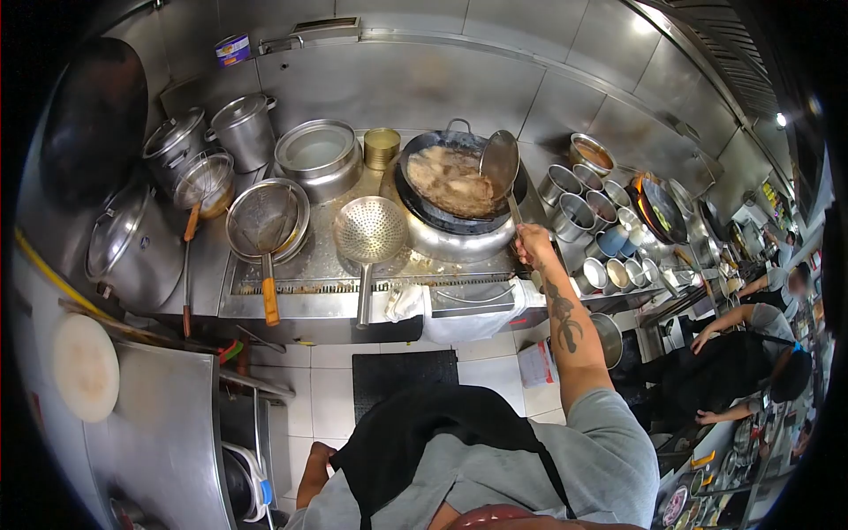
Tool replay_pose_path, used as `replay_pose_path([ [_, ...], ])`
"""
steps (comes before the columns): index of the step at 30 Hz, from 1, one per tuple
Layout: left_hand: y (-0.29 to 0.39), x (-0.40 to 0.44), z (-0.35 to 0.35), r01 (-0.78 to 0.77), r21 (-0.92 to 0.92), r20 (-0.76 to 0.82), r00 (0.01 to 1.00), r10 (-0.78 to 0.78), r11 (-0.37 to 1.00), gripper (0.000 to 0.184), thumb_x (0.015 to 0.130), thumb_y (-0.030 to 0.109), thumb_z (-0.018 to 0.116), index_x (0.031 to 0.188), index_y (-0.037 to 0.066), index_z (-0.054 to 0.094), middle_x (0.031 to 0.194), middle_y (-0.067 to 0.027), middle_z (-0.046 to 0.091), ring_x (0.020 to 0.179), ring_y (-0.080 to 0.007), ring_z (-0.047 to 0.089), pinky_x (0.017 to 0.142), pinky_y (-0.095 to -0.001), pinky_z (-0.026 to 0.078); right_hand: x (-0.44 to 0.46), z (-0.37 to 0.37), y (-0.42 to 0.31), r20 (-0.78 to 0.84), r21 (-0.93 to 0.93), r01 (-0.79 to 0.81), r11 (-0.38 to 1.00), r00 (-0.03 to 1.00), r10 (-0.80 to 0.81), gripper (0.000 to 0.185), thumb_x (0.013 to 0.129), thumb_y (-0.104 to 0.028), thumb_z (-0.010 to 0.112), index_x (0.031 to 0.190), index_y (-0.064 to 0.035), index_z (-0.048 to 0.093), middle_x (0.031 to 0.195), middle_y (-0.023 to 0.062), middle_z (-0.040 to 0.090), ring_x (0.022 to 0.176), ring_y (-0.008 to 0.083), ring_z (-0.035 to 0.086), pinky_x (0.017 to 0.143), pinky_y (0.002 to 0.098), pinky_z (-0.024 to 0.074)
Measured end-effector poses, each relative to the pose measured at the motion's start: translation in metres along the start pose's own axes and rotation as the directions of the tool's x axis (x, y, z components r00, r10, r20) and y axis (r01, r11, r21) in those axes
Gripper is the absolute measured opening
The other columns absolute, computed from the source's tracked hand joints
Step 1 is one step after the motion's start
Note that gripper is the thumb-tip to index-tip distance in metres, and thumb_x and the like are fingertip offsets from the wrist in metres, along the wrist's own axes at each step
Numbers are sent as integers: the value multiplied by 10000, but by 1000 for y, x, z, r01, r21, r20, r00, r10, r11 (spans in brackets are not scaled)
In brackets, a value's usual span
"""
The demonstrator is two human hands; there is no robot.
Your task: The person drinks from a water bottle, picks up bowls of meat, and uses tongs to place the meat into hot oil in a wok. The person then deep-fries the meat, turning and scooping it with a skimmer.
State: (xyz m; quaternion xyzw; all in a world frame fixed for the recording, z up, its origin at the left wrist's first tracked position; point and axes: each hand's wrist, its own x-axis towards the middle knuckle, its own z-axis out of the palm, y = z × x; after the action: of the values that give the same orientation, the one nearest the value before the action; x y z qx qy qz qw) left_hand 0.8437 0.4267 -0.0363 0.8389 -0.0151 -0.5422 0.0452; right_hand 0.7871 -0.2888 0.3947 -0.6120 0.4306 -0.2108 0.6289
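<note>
My right hand [533, 245] is closed round the handle of a metal ladle strainer [500, 162], whose round head rests at the right side of a black wok [427, 206]. Inside the wok, pale brown food [449, 181] sits in bubbling liquid. My left hand [320, 452] hangs low beside the black apron, partly hidden by it, and its fingers cannot be made out. To the left of the wok lies a perforated skimmer [370, 231], its handle over the stove's front edge. A gold-coloured tin [382, 148] stands behind it.
Wire strainers [261, 217] and lidded pots [244, 131] stand at the left. Several metal containers [576, 214] and a dark pan [664, 210] are at the right. A white cloth [468, 316] hangs on the front rail. Other people [720, 371] stand at the far right.
</note>
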Motion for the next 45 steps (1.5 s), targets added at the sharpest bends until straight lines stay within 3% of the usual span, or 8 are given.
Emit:
replay_pose_path([
  [8,-2,1,-1,-2,57,-2,1000,2,998,118,732,159,706,660,77,662,653,-99,663,565,-216,659,517,-359,516,-6,-5,2,-8,-23,64,998,998,-65,185,991,-212,500,1073,-82,603,607,1,505,390,100,407,323,274,330],
  [14,3,1,-7,-9,107,-3,1000,9,994,123,725,170,712,655,79,668,654,-97,669,569,-217,663,525,-360,519,-5,-22,1,-38,-261,161,952,984,-176,231,994,-232,510,1035,-50,645,589,27,517,404,89,427,337,291,344],
  [20,3,5,-6,-21,139,0,1000,22,990,129,718,181,719,649,82,674,656,-96,675,574,-217,668,534,-361,522,15,-53,17,146,-738,630,243,500,-853,251,952,-194,533,983,20,661,773,232,668,727,388,667,662,448,513],
  [23,2,8,-6,-25,166,-1,1000,25,986,132,715,186,722,647,83,676,657,-95,678,576,-217,671,538,-362,523,15,-62,5,142,-825,436,359,777,-614,247,923,-176,547,1030,9,670,932,286,644,941,472,605,804,478,497],
  [30,-1,10,-2,-32,204,-4,999,33,978,139,707,199,729,640,85,683,659,-93,685,582,-218,676,548,-364,527,22,-53,14,56,-738,527,421,671,-740,270,928,-160,511,1088,3,655,761,255,647,680,428,639,616,498,501],
  [33,-2,10,-2,-30,239,-5,999,32,971,142,703,204,732,638,86,686,660,-93,688,584,-218,679,552,-365,528,27,-48,3,-95,-153,35,988,994,-50,297,962,-175,492,1211,-54,602,692,133,608,496,254,561,444,404,451],
  [36,-3,9,0,-21,259,-8,1000,24,966,146,704,213,732,640,89,690,663,-90,691,592,-216,682,557,-364,528,35,-31,3,-74,110,-48,993,996,57,206,977,-170,477,1123,-48,555,648,56,517,457,108,428,369,269,351],
  [45,-32,-18,18,-6,132,-12,1000,8,991,159,721,169,710,611,71,652,626,-105,646,533,-199,627,513,-373,510,113,-4,10,156,445,-233,865,971,182,218,969,-82,434,1167,-11,492,709,120,550,445,140,437,376,281,376],
])
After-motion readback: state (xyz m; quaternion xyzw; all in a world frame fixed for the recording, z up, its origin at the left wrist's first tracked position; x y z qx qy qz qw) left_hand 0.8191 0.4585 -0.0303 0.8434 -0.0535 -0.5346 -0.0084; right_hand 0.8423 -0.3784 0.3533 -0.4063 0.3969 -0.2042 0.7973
